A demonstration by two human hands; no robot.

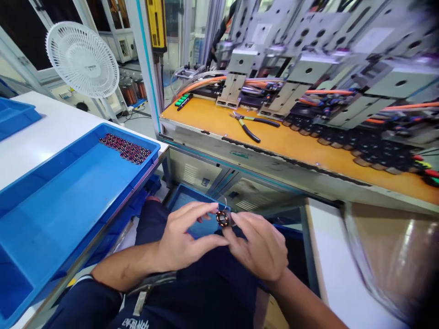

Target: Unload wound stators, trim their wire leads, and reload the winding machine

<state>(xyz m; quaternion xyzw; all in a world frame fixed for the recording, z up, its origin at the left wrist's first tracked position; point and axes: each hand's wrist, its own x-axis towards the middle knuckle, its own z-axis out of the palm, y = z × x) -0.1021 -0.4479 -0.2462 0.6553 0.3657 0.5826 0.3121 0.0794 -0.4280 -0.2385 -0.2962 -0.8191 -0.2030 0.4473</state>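
A small round black part with copper-coloured spots round its ring (222,219) is held up over my lap, its face turned to the left. The fingers of my right hand (259,242) are closed on it from the right. My left hand (188,235) is beside it on the left, thumb and fingers apart, with the fingertips close to the ring's edge. A thin loop of wire (225,202) seems to stick up above the part.
On the left, a blue tray (68,178) holds many small dark parts (125,148). Pliers (248,125) and a row of black parts (360,141) lie on the orange bench (206,116), under metal machine units (308,68). A white fan (82,59) stands behind.
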